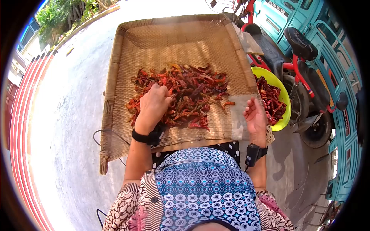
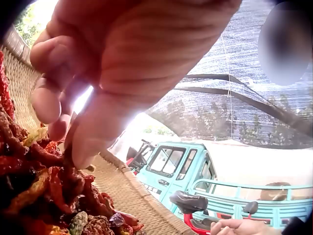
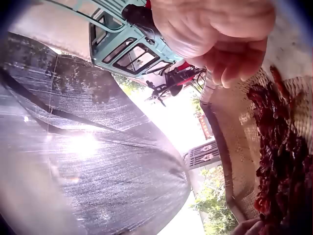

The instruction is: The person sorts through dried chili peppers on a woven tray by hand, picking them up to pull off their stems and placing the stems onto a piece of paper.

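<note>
A heap of dried red chili peppers (image 1: 192, 86) lies on a woven bamboo tray (image 1: 181, 42) before me. My left hand (image 1: 154, 102) is down at the heap's left side, fingers curled. In the left wrist view its thumb (image 2: 90, 142) and fingertips pinch a dark, shrivelled chili pepper (image 2: 70, 152), partly hidden by the thumb. My right hand (image 1: 255, 115) hovers at the tray's right edge, palm up, its fingers loosely bent and holding nothing. Beneath it is a pale grey patch (image 1: 239, 119) on the weave.
A bright yellow-green basin (image 1: 286, 96) filled with darker red chilies stands right of the tray. Beyond it are a red-framed cycle with a black seat (image 1: 300, 42) and a turquoise vehicle (image 1: 341, 104). Red-edged steps (image 1: 29, 115) run along the left.
</note>
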{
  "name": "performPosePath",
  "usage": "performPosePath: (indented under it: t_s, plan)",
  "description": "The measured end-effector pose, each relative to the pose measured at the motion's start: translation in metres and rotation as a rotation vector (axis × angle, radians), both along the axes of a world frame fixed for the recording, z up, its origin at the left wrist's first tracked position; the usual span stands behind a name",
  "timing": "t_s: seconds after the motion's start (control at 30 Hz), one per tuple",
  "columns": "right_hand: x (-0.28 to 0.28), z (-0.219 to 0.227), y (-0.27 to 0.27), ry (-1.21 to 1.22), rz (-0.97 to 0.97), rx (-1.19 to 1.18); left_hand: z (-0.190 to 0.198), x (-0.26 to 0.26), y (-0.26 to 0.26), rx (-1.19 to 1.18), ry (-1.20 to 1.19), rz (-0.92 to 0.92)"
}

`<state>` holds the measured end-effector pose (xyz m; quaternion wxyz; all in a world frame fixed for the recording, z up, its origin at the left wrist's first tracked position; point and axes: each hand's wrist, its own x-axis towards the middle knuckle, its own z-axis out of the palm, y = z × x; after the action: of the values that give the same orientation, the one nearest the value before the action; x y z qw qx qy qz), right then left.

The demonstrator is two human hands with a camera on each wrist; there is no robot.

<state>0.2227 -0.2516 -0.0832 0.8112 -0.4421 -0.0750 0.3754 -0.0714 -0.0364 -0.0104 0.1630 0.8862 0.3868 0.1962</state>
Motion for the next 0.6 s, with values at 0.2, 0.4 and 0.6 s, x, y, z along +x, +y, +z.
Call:
performPosePath:
  t_s: [0.2, 0.4, 0.6]
  plan:
    - [-0.045, 0.030, 0.028, -0.475, 0.396, -0.143, 0.027, 0.007, -0.018, -0.243, -0.288, -0.153]
    - [-0.086, 0.055, 0.048, -0.784, 0.566, -0.178, 0.028, 0.023, -0.039, -0.390, -0.264, -0.312]
    - [-0.096, 0.038, 0.054, -0.814, 0.715, -0.188, 0.023, 0.030, -0.041, -0.601, -0.420, -0.357]
